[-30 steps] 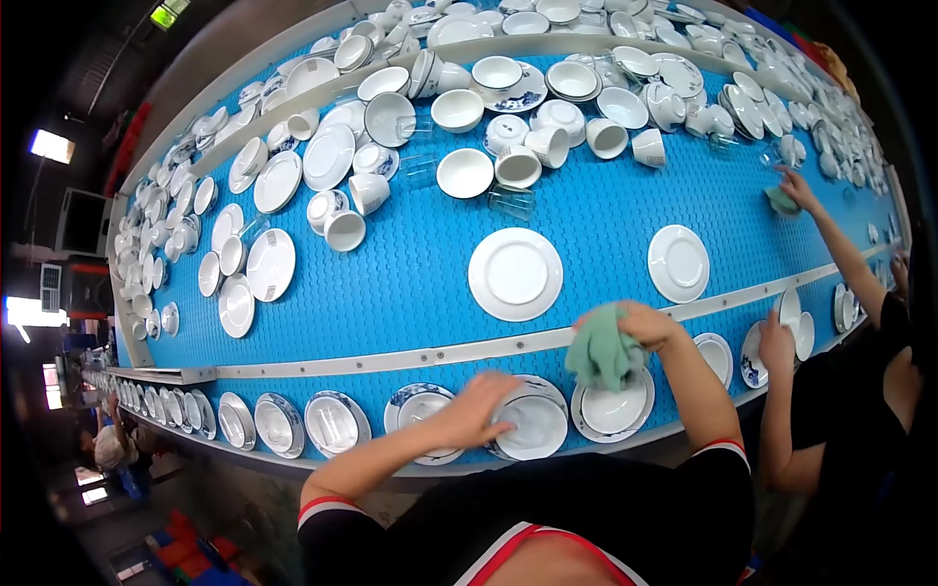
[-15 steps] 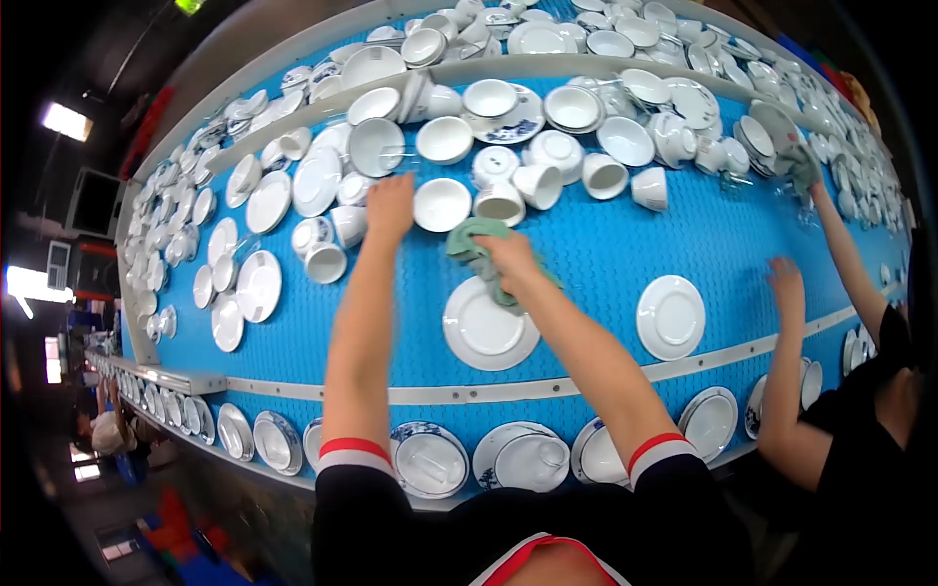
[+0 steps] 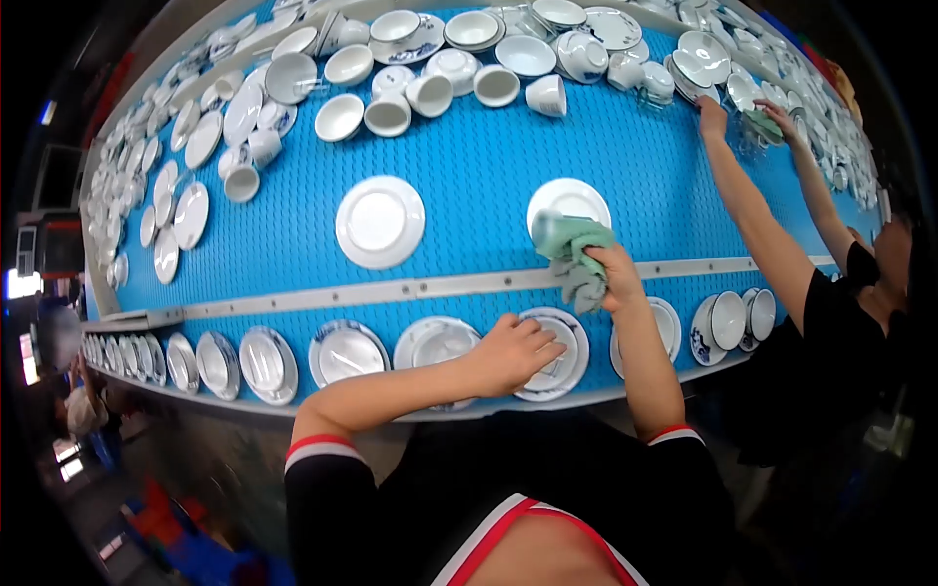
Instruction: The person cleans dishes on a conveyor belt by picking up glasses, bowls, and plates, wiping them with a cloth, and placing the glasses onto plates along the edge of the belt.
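Note:
My left hand (image 3: 513, 354) is over the left side of a stacked plate and dish (image 3: 570, 363) on the near strip, its fingers slightly bent and apart, with nothing visible between them. My right hand (image 3: 618, 278) grips a green cloth (image 3: 584, 256); a blurred, clear shape, perhaps a glass, shows at the cloth's left end. Cloth and hand are above the metal rail, partly in front of a white plate (image 3: 569, 200) on the blue belt. Another white plate (image 3: 380, 223) lies flat to its left.
Cups, bowls and plates crowd the belt's far side, including a cup (image 3: 546, 96). A metal rail (image 3: 391, 292) divides the belt from a row of stacked dishes (image 3: 350, 355). At right, a co-worker's arms (image 3: 747, 200) reach across, one hand with a cloth.
Both my hands have come back from the far dishes to the near side. The green cloth moved with my right hand. The view has shifted, and the co-worker's nearer arm now reaches the far dishes.

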Demonstrator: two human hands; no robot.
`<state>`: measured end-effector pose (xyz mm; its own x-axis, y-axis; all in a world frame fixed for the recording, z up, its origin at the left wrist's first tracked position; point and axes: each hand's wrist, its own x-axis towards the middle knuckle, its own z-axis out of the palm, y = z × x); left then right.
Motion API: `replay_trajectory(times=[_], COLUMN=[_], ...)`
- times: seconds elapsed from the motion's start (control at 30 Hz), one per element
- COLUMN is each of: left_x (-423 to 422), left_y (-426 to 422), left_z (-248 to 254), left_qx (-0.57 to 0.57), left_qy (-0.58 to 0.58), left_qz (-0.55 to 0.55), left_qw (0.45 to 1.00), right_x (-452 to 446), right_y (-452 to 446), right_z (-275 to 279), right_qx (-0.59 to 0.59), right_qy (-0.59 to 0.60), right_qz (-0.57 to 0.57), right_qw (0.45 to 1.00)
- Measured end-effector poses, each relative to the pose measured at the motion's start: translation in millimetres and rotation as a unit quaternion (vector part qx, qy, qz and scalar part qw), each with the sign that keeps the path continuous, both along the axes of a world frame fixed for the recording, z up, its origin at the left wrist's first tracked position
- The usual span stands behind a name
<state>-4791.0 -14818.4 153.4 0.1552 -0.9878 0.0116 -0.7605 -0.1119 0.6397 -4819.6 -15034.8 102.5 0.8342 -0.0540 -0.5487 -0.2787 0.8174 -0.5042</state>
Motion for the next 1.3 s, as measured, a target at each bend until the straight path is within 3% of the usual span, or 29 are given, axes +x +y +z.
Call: replay_trajectory(times=[0.07,0.13,0.17,0.2,0.23,0.3,0.33,0.4,0.43,0.47,0.53,0.57,0.63,0.67,0.73,0.77,0.8,0.87,0.97,1.0,1.03,1.07,1.1,1.13,1.17,1.2,1.23,1.27,1.3], left_x=[-30.0,-33.2,-35.1,-34.8,-40.7,-61.5,-67.6,-78.2,-86.7,-90.8,-94.9,-99.2,-102.4,-100.0,-87.3,-85.7,-85.5,-90.0,-99.4,-106.9,-117.2,-126.5,-132.9,-139.1,-142.8,-140.9,-137.5,-134.6,-134.9], left_y=[-23.6,-46.8,-56.2,-65.6,-72.3,-84.6,-90.0,-106.2,-108.8,-113.4,-119.2,-120.2,-125.7,-124.5,-135.7,-139.9,-142.5,-154.8,-190.9,-205.3,-216.5,-227.0,-235.1,-239.6,-245.6,-253.7,-262.8,-271.7,-278.2], left_z=[4.6,44.4,102.6,92.1,77.6,52.3,39.0,55.4,52.2,65.3,82.2,74.9,35.9,14.0,76.1,88.7,91.8,75.5,78.7,80.4,80.2,78.0,89.7,101.2,94.6,87.7,77.8,66.6,52.6], left_qx=[-0.023,-0.135,-0.125,-0.175,-0.226,-0.193,-0.166,-0.152,-0.072,0.013,0.042,0.04,0.004,-0.033,0.069,0.045,0.021,0.016,0.022,0.023,-0.055,-0.134,-0.131,-0.125,-0.165,-0.166,-0.225,-0.282,-0.255], left_qy=[-0.071,-0.115,-0.121,-0.139,-0.158,-0.107,-0.044,0.009,0.099,0.191,0.225,0.247,0.247,0.221,0.548,0.562,0.574,0.549,0.444,0.444,0.345,0.241,0.225,0.211,0.138,0.14,0.06,-0.023,-0.011], left_qz=[0.013,0.159,0.172,0.153,0.132,0.159,0.175,0.241,0.305,0.364,0.345,0.367,0.388,0.387,0.443,0.465,0.485,0.489,0.426,0.418,0.416,0.407,0.393,0.378,0.346,0.34,0.258,0.172,0.178], left_qw=[0.997,0.971,0.97,0.963,0.952,0.962,0.969,0.959,0.944,0.912,0.91,0.896,0.888,0.895,0.706,0.683,0.66,0.678,0.788,0.792,0.84,0.871,0.882,0.892,0.913,0.915,0.938,0.944,0.95], right_x=[-39.7,-73.9,-88.7,-102.1,-115.7,-143.2,-147.8,-162.2,-173.2,-178.9,-147.1,-140.0,-137.0,-142.8,-145.0,-137.8,-144.7,-151.3,-142.9,-140.4,-143.4,-146.3,-147.0,-149.1,-156.2,-166.3,-175.5,-184.5,-192.9], right_y=[-18.7,-27.2,-28.1,-25.9,-25.1,-22.6,-23.3,-26.0,-31.2,-44.7,-64.8,-70.5,-87.5,-91.5,-107.1,-124.5,-127.3,-147.4,-154.4,-156.7,-159.4,-163.9,-169.3,-173.7,-179.3,-185.2,-195.5,-194.2,-206.5], right_z=[-0.1,31.9,104.0,106.0,100.9,72.7,58.8,50.9,32.5,23.6,65.3,68.4,72.5,74.4,78.3,84.4,86.2,73.5,110.2,118.8,122.2,117.5,112.8,109.9,102.3,89.9,67.3,72.3,70.6], right_qx=[-0.081,-0.036,-0.003,0.007,0.102,0.23,0.218,0.037,-0.17,-0.443,-0.545,-0.551,-0.731,-0.739,-0.695,-0.783,-0.762,-0.749,-0.744,-0.74,-0.746,-0.707,-0.657,-0.629,-0.525,-0.403,-0.259,-0.101,-0.083], right_qy=[0.018,0.011,0.003,-0.002,0.016,0.02,0.015,-0.005,-0.055,-0.218,-0.393,-0.389,-0.447,-0.44,-0.312,-0.419,-0.362,-0.361,-0.442,-0.481,-0.475,-0.443,-0.408,-0.381,-0.309,-0.226,-0.194,-0.032,0.005], right_qz=[0.018,0.04,0.046,0.059,0.067,0.09,0.089,0.124,0.201,0.247,0.347,0.347,0.237,0.236,0.174,0.088,0.028,0.021,0.114,0.121,0.118,0.074,0.028,0.013,0.064,0.111,0.175,0.165,0.192], right_qw=[0.996,0.999,0.999,0.998,0.992,0.969,0.972,0.992,0.963,0.834,0.654,0.652,0.458,0.452,0.625,0.45,0.537,0.555,0.488,0.454,0.452,0.547,0.633,0.677,0.79,0.88,0.93,0.981,0.978])
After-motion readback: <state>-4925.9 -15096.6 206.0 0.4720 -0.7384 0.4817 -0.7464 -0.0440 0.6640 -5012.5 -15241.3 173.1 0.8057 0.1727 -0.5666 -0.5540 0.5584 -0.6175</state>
